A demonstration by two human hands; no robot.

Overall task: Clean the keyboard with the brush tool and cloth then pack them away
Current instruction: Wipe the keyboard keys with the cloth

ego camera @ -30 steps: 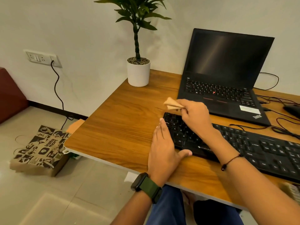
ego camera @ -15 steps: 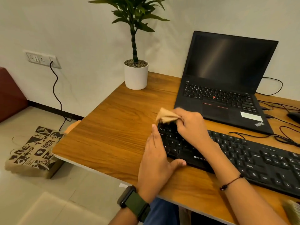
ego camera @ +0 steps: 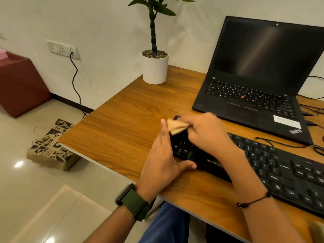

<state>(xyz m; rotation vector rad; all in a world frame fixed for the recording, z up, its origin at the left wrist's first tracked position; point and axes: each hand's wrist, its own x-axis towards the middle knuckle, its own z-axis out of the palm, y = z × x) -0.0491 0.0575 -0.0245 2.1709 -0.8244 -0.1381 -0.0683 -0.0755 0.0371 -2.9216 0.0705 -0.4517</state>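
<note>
**Two hands at the left end of the keyboard, cloth on the keys**

Two hands work at the left end of the black keyboard, which lies across the wooden table toward 4 o'clock of the view. The right hand has its fingers curled round a tan cloth, pinching it and holding it down on the far-left corner keys; the hand is a little blurred. The left hand is flat and relaxed, fingers straight, its edge set against the keyboard's left side, thumb resting along the front edge, grasping nothing. The cloth sits just at the tips of the left fingers.

At 5 o'clock, in the very corner of the frame, a pale bristled shape shows; it is too cut off to tell whether it is the brush tool.

Beyond the keyboard, at 2 o'clock, an open black laptop stands with a dark screen. A potted plant in a white pot sits at 12 o'clock on the table's far edge. On the floor at 9 o'clock lies a printed paper bag.
</note>
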